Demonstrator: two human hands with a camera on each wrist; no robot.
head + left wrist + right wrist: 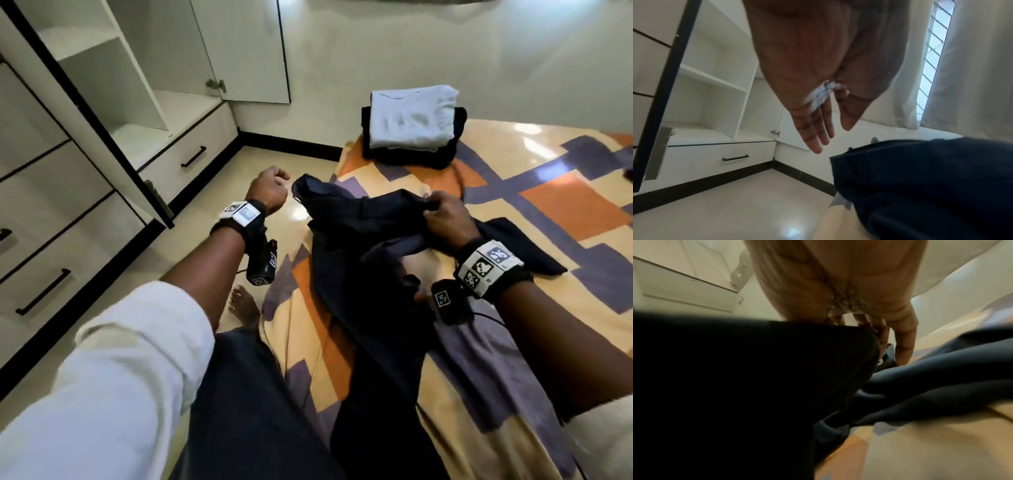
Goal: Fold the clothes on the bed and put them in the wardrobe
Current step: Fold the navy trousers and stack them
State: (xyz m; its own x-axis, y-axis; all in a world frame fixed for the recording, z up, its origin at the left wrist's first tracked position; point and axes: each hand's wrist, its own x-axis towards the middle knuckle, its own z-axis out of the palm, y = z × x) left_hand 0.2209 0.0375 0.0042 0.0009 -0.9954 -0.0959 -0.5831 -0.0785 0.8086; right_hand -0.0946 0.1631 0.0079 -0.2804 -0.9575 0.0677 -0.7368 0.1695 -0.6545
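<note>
A dark navy garment lies crumpled across the near part of the bed, one end hanging off the left edge. My right hand grips a bunched fold of it near its top; in the right wrist view the fingers curl into the dark cloth. My left hand hovers over the floor just left of the garment's raised corner, holding nothing. In the left wrist view its fingers are straight, beside the navy cloth. The open wardrobe stands to the left.
A folded stack, light grey garment on a black one, sits at the bed's far corner. The wardrobe door swings out toward me, with drawers below the shelves. My bare foot stands on the tiled floor.
</note>
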